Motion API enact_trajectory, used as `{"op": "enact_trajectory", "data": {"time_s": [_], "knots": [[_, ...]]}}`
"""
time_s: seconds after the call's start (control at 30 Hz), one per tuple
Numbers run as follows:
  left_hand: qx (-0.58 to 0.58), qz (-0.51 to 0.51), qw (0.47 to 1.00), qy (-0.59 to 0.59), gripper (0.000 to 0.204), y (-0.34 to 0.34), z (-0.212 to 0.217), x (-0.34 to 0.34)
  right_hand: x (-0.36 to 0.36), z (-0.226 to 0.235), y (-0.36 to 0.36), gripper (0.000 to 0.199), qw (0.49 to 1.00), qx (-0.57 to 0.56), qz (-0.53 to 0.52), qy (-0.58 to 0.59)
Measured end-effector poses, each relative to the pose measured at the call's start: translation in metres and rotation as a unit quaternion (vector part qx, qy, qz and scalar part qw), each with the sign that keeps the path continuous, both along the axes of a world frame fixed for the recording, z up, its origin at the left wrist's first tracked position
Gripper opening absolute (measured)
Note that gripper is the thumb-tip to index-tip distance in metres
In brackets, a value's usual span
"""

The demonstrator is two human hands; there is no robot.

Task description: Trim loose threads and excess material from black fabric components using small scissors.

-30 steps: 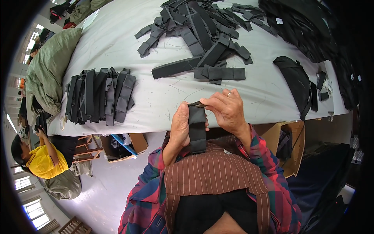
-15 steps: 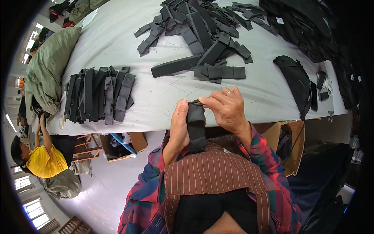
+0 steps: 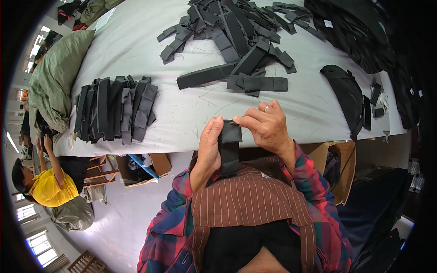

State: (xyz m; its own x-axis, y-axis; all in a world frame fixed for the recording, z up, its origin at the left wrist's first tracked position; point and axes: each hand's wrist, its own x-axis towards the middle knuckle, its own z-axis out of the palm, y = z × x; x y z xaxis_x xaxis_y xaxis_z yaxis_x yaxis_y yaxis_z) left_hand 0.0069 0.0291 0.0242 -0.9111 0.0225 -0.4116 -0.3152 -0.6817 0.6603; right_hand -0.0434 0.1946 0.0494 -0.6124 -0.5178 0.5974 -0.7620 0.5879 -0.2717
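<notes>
A dark grey fabric strip [image 3: 230, 148] hangs down in front of my apron, its upper end at the table's front edge. My left hand [image 3: 211, 142] grips its left side, thumb up by the top corner. With thumb and index finger, my right hand [image 3: 266, 125] pinches the top right corner; a ring is on one finger. Whether a small tool is in that pinch is too small to tell. Beyond my hands lies a loose heap of similar strips [image 3: 227, 41]. A neat row of strips [image 3: 116, 109] sits to the left.
The white-covered table [image 3: 191, 107] carries loose threads. On its right are a curved black fabric piece [image 3: 342, 93], a phone-like black object [image 3: 366, 113] and black garments [image 3: 350, 34]. A green sack [image 3: 61, 77] lies left, near a person in yellow [image 3: 54, 189]. Cardboard boxes [image 3: 160, 166] stand below.
My hands stay almost in place at the strip's top end, the right fingers shifting slightly. The person in yellow has moved their hands a little.
</notes>
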Motion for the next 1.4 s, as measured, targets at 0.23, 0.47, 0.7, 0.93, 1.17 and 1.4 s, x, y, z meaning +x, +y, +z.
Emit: {"op": "enact_trajectory", "data": {"time_s": [0.23,0.47,0.7,0.93,1.17,1.4], "knots": [[-0.007,-0.003,1.0,-0.005,0.022,0.0019,0.0019,-0.0011,-0.0003,-0.0006,0.001,0.017,0.999,-0.017,0.013,-0.023],[-0.007,0.0,1.0,-0.006,0.022,0.0012,0.0002,-0.0014,-0.0004,0.0009,0.0034,0.017,1.0,-0.003,-0.002,-0.011],[-0.023,-0.007,1.0,-0.004,0.023,0.0001,-0.0045,0.0007,-0.0009,-0.0002,0.004,0.017,1.0,0.012,0.002,0.007],[-0.012,-0.01,1.0,-0.008,0.023,0.0015,0.0003,0.0002,-0.0011,0.0,0.0029,0.015,0.999,-0.02,0.015,-0.046],[-0.015,-0.008,1.0,0.0,0.022,-0.0001,-0.0014,0.0026,0.0009,0.0004,0.0022,0.015,0.994,-0.047,0.028,-0.091],[-0.026,-0.008,1.0,-0.006,0.023,0.0006,0.0003,0.0037,0.0009,0.0002,0.0021,0.012,0.991,-0.054,0.029,-0.118]]}}
